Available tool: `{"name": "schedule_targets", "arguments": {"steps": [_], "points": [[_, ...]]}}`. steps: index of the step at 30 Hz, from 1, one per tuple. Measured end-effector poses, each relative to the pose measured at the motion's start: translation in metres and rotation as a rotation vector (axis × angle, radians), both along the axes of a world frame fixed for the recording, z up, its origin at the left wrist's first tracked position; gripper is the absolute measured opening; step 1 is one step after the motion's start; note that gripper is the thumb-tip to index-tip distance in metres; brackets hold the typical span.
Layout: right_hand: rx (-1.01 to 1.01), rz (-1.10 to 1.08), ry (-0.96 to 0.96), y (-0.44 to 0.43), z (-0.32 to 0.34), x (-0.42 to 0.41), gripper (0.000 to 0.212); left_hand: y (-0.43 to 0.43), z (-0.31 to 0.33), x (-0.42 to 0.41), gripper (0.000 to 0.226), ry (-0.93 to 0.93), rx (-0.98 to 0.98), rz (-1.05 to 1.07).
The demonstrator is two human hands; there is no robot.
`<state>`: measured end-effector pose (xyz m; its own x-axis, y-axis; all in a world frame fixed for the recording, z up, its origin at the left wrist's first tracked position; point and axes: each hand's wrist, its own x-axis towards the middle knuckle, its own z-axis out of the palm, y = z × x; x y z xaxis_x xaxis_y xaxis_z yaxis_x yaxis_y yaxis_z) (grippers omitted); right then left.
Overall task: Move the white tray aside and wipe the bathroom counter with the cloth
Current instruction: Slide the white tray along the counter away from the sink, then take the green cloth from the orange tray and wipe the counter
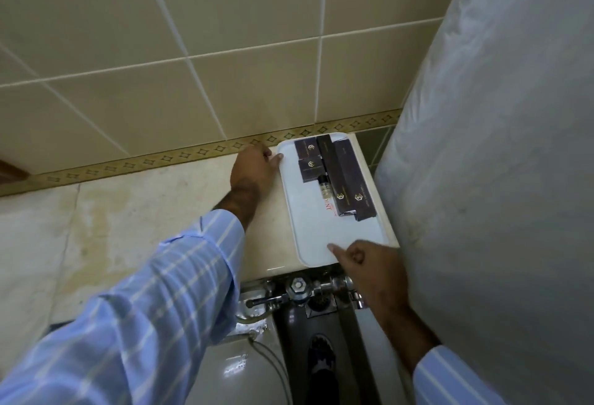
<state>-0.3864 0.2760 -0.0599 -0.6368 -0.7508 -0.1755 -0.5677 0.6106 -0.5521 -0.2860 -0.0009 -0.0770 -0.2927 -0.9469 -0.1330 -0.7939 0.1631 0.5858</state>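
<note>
Tray (pixel 324 231) sat at the table's (pixel 180 212) right end against the wall, both hands touching it: left hand (pixel 255 168) at its far left corner, right hand (pixel 361 260) with a fingertip on its near edge, neither closed around it. Moving it aside looked barely begun; next came a firm grip and a level slide or lift, since loose boxes (pixel 334 173) rode on it. No cloth showed, a curtain (pixel 482 147) crowded the right, leaving only the bare left.

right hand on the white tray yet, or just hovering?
Touching. The head view shows the right hand with its thumb pressed flat on the white tray at the near edge, no gap visible.
</note>
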Motion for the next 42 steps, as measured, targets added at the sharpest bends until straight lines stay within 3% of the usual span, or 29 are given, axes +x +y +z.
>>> {"name": "schedule_targets", "arguments": {"steps": [3, 6, 10, 15, 22, 25, 30, 34, 39, 42], "points": [[-0.049, 0.188, 0.222, -0.037, 0.007, -0.005, 0.051, 0.018, 0.008, 0.031, 0.063, -0.090, -0.093, -0.138], [-0.012, 0.369, 0.191, -0.084, 0.015, 0.001, 0.077, 0.029, 0.017, 0.077, 0.072, -0.186, -0.214, -0.226], [0.067, 0.532, 0.243, -0.127, 0.021, 0.050, 0.090, 0.035, 0.034, 0.160, 0.076, -0.270, -0.301, -0.203], [0.040, 0.751, 0.247, -0.164, 0.026, 0.157, 0.094, 0.038, 0.050, 0.289, 0.085, -0.428, -0.247, -0.079], [-0.019, 1.114, 0.200, -0.179, 0.024, 0.344, 0.106, 0.072, 0.055, 0.479, 0.090, -0.528, -0.149, 0.252], [-0.046, 1.257, 0.186, -0.172, 0.013, 0.413, 0.086, 0.091, 0.049, 0.541, 0.094, -0.573, -0.151, 0.373], [-0.026, 1.404, 0.292, -0.146, 0.014, 0.495, 0.056, 0.113, 0.021, 0.598, 0.096, -0.496, -0.042, 0.549], [0.005, 1.314, 0.369, -0.127, 0.014, 0.518, 0.046, 0.115, 0.002, 0.603, 0.074, -0.370, 0.038, 0.648], [0.138, 1.116, 0.183, -0.120, 0.023, 0.532, 0.024, 0.112, 0.003, 0.592, 0.032, -0.039, 0.115, 0.871], [0.119, 1.022, 0.019, -0.117, 0.026, 0.535, 0.021, 0.116, 0.013, 0.587, 0.014, 0.178, 0.149, 0.975]]}}
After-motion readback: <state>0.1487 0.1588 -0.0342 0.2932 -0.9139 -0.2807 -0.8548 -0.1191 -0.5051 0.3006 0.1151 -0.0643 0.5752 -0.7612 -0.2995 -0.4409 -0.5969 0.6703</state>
